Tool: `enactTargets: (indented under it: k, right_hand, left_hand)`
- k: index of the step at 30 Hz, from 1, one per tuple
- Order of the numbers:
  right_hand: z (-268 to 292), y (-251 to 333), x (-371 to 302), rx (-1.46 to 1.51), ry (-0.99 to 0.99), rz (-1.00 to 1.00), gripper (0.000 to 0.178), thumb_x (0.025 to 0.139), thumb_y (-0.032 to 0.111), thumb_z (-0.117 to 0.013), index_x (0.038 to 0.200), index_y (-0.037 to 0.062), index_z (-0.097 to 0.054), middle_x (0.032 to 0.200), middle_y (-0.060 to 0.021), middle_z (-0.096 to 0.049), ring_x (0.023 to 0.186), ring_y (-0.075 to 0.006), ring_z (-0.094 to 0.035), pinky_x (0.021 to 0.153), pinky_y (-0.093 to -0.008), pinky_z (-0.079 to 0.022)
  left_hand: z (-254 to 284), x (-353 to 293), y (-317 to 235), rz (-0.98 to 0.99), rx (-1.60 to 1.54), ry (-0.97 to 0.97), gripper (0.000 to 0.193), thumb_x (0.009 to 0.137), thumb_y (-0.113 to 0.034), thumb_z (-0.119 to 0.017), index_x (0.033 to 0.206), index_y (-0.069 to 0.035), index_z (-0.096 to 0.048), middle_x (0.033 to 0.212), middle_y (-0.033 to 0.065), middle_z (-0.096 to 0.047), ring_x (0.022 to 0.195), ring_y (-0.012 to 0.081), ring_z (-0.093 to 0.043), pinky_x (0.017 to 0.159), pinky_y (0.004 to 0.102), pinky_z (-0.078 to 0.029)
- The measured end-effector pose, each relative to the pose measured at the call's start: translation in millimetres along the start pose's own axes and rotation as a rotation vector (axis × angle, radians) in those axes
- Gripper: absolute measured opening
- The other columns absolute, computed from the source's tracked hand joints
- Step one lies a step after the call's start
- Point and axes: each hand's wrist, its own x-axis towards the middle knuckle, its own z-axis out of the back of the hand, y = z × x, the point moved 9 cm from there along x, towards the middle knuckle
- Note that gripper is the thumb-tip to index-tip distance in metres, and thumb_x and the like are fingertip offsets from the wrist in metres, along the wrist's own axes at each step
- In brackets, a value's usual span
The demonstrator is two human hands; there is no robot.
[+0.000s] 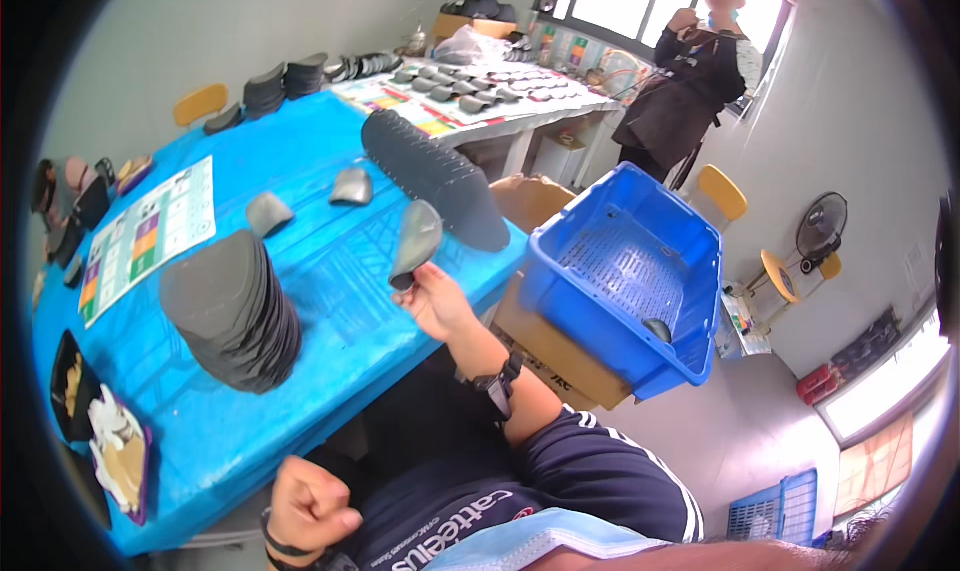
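Observation:
My right hand (pixel 437 306) grips the lower end of a curved, dark grey moulded piece (pixel 418 233), with thumb and fingers closed on it above the table's near edge. My left hand (pixel 312 503) is curled into a fist in front of my body, and nothing shows in it. Two similar curved pieces, one grey (pixel 270 214) and one shinier (pixel 351 187), lie apart on the blue-covered table (pixel 330 341). Left of them rises a tall stack of dark grey curved sheets (pixel 232 306). A long nested row of dark pieces (pixel 435 176) lies just beyond the held piece.
A blue plastic crate (pixel 560 261) with a small dark piece (pixel 657 329) inside stands to the right on a cardboard box (pixel 545 346). A printed sheet (pixel 150 241) lies at left. Behind is a white table (pixel 465 121) with rows of pieces. A person (pixel 690 81) stands by the window.

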Motion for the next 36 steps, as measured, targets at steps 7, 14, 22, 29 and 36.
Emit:
enactTargets:
  k: [7, 14, 22, 29, 36]
  right_hand:
    - [-4, 9, -5, 0.004, -0.01, 0.006, 0.013, 0.088, 0.017, -0.049, 0.082, 0.0055, -0.053, 0.069, -0.004, -0.053, 0.059, -0.014, -0.047, 0.061, -0.0279, -0.04]
    - [1, 4, 0, -0.009, 0.021, -0.016, 0.013, 0.088, 0.017, -0.047, 0.088, 0.0049, -0.052, 0.072, -0.0062, -0.055, 0.06, -0.0155, -0.05, 0.068, -0.0324, -0.042]
    - [-8, 6, -3, -0.01, 0.015, -0.011, 0.015, 0.089, 0.019, -0.048, 0.085, 0.0052, -0.052, 0.071, -0.0039, -0.053, 0.062, -0.0137, -0.047, 0.063, -0.0273, -0.04]
    - [-6, 4, -3, 0.012, 0.012, -0.01, 0.015, 0.089, 0.019, -0.049, 0.084, 0.0053, -0.053, 0.07, -0.0042, -0.053, 0.061, -0.014, -0.047, 0.063, -0.0277, -0.04]
    - [-8, 8, -5, -0.024, -0.013, 0.004, 0.015, 0.089, 0.019, -0.048, 0.083, 0.0051, -0.053, 0.068, -0.0041, -0.052, 0.06, -0.0142, -0.046, 0.063, -0.0275, -0.04]
  left_hand:
    - [-62, -1, 28, 0.335, 0.561, 0.721, 0.078, 0.08, -0.002, -0.054, 0.138, -0.008, -0.002, 0.047, 0.0, -0.028, 0.04, 0.0099, -0.027, 0.041, 0.0245, -0.025]
    - [-43, -3, 47, 0.538, 0.465, 0.591, 0.067, 0.086, -0.017, -0.046, 0.138, -0.007, -0.005, 0.047, 0.0017, -0.031, 0.041, 0.0107, -0.032, 0.044, 0.0244, -0.029]
    - [-8, -15, -7, -0.098, -0.502, 0.497, 0.095, 0.064, -0.08, 0.002, 0.138, -0.02, -0.001, 0.04, 0.0013, -0.024, 0.032, 0.0115, -0.016, 0.033, 0.0265, -0.019]
    - [0, -23, -52, -0.181, -0.304, 0.448, 0.09, 0.066, -0.078, 0.005, 0.138, -0.025, -0.003, 0.038, 0.0048, -0.026, 0.029, 0.0122, -0.019, 0.031, 0.0274, -0.021]
    - [-1, -33, -23, -0.066, -0.158, 0.425, 0.097, 0.06, -0.082, 0.005, 0.137, -0.023, -0.006, 0.038, 0.0047, -0.026, 0.03, 0.0125, -0.018, 0.031, 0.0269, -0.021]
